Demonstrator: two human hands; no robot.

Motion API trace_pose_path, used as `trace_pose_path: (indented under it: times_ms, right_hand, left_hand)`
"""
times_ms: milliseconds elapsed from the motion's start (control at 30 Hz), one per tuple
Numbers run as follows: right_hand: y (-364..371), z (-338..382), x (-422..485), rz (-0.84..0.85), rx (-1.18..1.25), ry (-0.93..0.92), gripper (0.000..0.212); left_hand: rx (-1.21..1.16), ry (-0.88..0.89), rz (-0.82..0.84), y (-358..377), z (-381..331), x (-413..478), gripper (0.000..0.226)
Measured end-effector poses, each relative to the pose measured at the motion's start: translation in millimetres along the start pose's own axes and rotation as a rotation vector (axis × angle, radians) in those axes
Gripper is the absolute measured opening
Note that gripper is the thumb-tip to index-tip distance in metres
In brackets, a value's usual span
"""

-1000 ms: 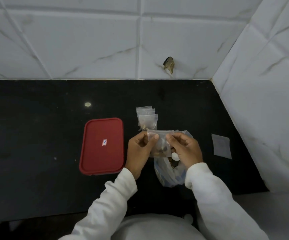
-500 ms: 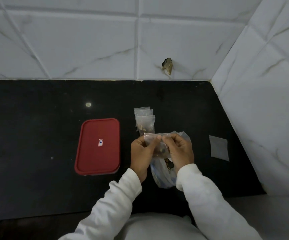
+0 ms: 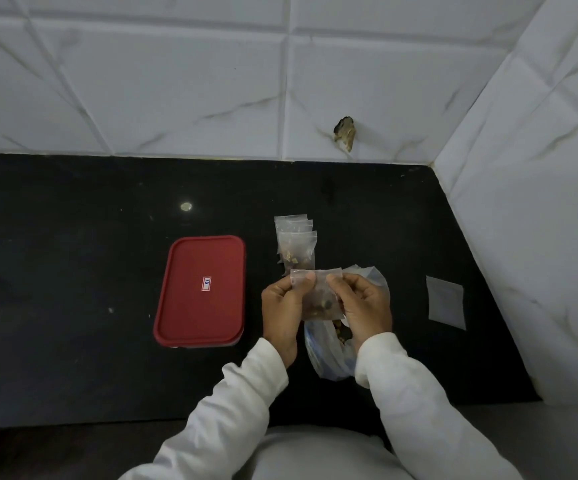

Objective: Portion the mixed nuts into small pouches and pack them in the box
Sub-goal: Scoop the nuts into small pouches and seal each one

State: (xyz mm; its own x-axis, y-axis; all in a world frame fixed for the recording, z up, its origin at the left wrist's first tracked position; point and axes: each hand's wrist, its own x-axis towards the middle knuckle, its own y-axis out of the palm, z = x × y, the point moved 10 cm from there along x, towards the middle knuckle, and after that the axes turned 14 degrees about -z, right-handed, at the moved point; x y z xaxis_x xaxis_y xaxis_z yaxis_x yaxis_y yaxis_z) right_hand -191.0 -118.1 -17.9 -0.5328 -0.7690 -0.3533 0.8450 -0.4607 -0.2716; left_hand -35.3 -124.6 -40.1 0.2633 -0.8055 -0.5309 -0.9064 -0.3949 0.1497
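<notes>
Over the black stone counter (image 3: 73, 271), the person holds a small clear plastic pouch (image 3: 318, 296) up between both hands. The left hand (image 3: 280, 310) and right hand (image 3: 365, 306) each pinch its top strip between thumb and fingers. A dark clump of nuts sags in its lower half. It looks feather-light and floppy, and the film is probably slick, so I'd say the stiffer seal strip at the mouth is the right place to grip it. Squeezing the belly would only shove the nuts about or crack them. Whether the seal is fully pressed shut I can't tell from here. Directly beneath the hands lies the large clear plastic bag of mixed nuts (image 3: 325, 358), soft and slumped with its mouth open. A stack of filled clear pouches (image 3: 296, 242) sits just beyond, and a flat empty clear pouch (image 3: 446, 303) lies off to the right. The red-lidded rectangular plastic box (image 3: 200, 289) waits on the left with its lid on.
</notes>
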Motion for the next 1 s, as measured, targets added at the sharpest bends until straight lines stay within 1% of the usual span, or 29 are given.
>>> trace_pose_path:
  times_ms: [133,333,500,567,667,733,833,900,1000]
  right_hand:
    - [1.5,-2.6,-0.8,-0.023,0.031,0.041,0.014]
    - [0.1,-0.5,0.0,-0.066,0.05,0.073,0.012]
    - [4.1,-2.1,-1.8,-0.046,0.052,0.084,0.013]
    - [4.8,-1.5,-0.1,-0.051,0.057,0.072,0.008]
    - [7.7,4.9,5.3,-0.037,0.063,0.061,0.008]
    - [13.0,19.2,9.1,0.011,-0.01,-0.002,0.009]
    - [24.8,43.5,20.1,0.067,-0.191,-0.198,0.012]
    - [36.1,49.1,32.2,0.091,-0.322,-0.28,0.011]
    - [48.3,44.0,55.1,0.069,-0.481,-0.335,0.009]
  left_hand:
    - [0.031,0.05,-0.05,-5.9,-2.4,2.3,0.015]
    - [0.03,0.05,-0.021,-5.6,-2.2,4.0,0.028]
    - [0.037,0.073,-0.069,-10.2,-6.5,8.0,0.027]
    - [0.071,0.118,-0.039,-9.0,-10.0,6.9,0.027]
    - [0.085,0.218,-0.004,-10.9,-20.4,6.3,0.02]
    - [0.101,0.297,-0.03,-12.5,-29.0,13.1,0.017]
    - [0.148,0.372,-0.141,-13.1,-36.3,33.5,0.016]
    - [0.182,0.364,-0.205,-11.6,-34.3,46.4,0.015]
    - [0.237,0.304,-0.255,-9.2,-22.2,58.9,0.015]
